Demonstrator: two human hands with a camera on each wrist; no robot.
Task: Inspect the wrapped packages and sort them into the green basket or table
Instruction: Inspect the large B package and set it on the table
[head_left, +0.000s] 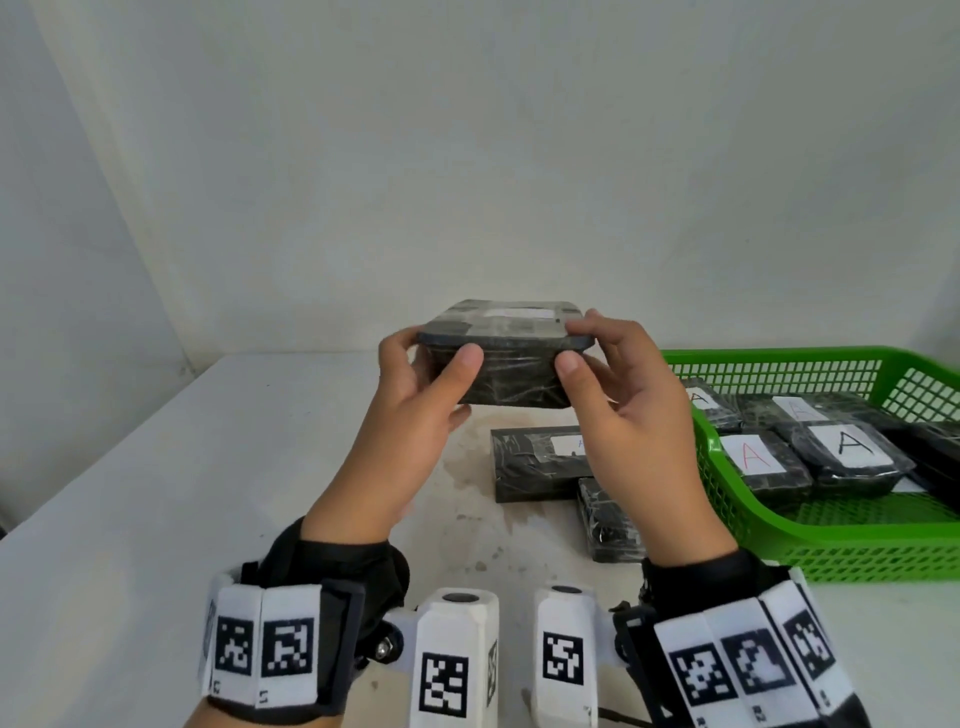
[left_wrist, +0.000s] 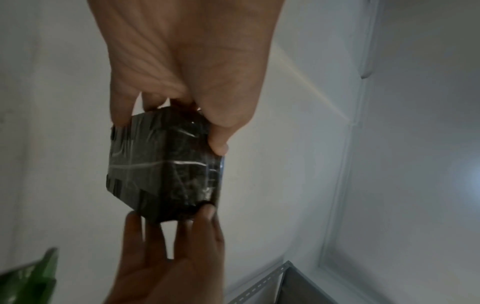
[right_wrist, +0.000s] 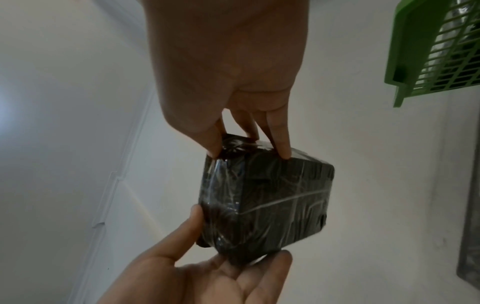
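I hold a black film-wrapped package (head_left: 511, 366) in the air above the table, level, between both hands. My left hand (head_left: 434, 353) pinches its left end, thumb on the near side and fingers behind. My right hand (head_left: 582, 343) pinches the right end the same way. A white label on the package's top face is too foreshortened to read. The left wrist view shows the package (left_wrist: 166, 170) end-on, as does the right wrist view, where the package (right_wrist: 265, 203) sits between both sets of fingertips. The green basket (head_left: 857, 551) stands at the right.
Several wrapped packages with white "A" labels (head_left: 852, 444) lie in the basket. Two more black packages (head_left: 535, 462) (head_left: 608, 519) lie on the white table (head_left: 208, 467) beneath my right hand, next to the basket. A plain wall rises behind the table.
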